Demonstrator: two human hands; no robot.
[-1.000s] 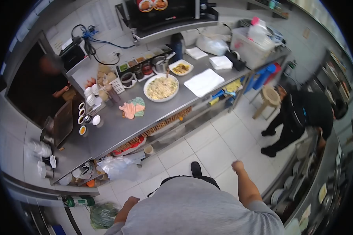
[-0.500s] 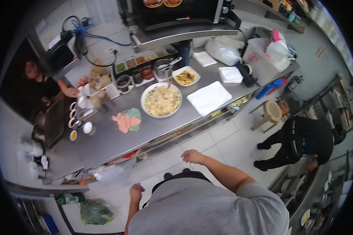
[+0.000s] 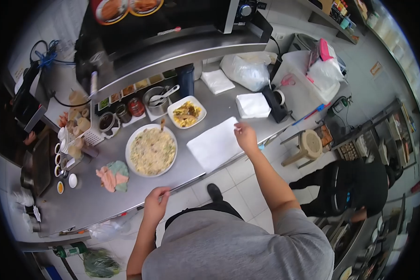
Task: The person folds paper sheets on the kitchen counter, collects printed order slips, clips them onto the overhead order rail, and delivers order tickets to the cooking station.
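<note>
My right hand (image 3: 246,136) is over the right edge of a white paper sheet (image 3: 214,143) on the steel counter, its fingers half curled. Whether the fingertips touch the sheet is hard to see. Just off the counter's front edge, my left hand (image 3: 157,204) has its fingers stretched and nothing in them. Nearest to it on the counter is a large white bowl (image 3: 128,161) of a pale, chopped food mix (image 3: 152,151), with a brown handle sticking up. Behind the sheet is a square white dish (image 3: 171,114) of yellow and brown food.
Pink and green cloths (image 3: 113,176) lie left of the bowl. Along the back stand a metal pot (image 3: 156,100), jars and sauce bottles, under a steel shelf (image 3: 172,64). Folded white paper (image 3: 253,106) sits at right. A stool (image 3: 308,143) and a bending person (image 3: 359,189) are right.
My body has moved closer to the counter. My right hand has risen from beside the counter to the sheet's edge. My left hand has come up to the counter's front edge.
</note>
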